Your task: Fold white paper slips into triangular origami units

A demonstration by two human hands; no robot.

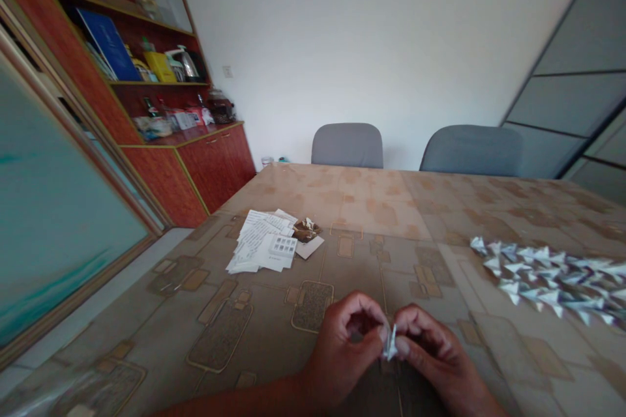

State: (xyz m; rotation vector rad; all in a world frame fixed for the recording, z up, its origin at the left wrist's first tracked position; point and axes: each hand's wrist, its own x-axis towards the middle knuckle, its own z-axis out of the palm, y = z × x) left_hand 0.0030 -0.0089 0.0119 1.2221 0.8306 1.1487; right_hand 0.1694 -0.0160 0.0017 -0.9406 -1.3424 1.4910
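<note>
A small piece of folded paper (390, 345), pale and narrow, is held upright near the table's front edge. My left hand (349, 345) pinches it from the left between thumb and forefinger. From the right, the thumb and fingers of my right hand (433, 352) close on the same piece. The fingertips hide part of its shape. Off to the right lie rows of pointed, folded paper figures (548, 277), pale with grey printed patches. Ahead and left is a loose pile of white paper sheets (259, 244), some with printed lines.
A brown dish (307, 230) with scraps in it stands beside the sheets on the patterned table (357, 273). Two grey chairs (347, 145) face me across the table. A red-brown shelf unit (195, 169) with bottles and boxes stands at the left, near a sliding door (63, 208).
</note>
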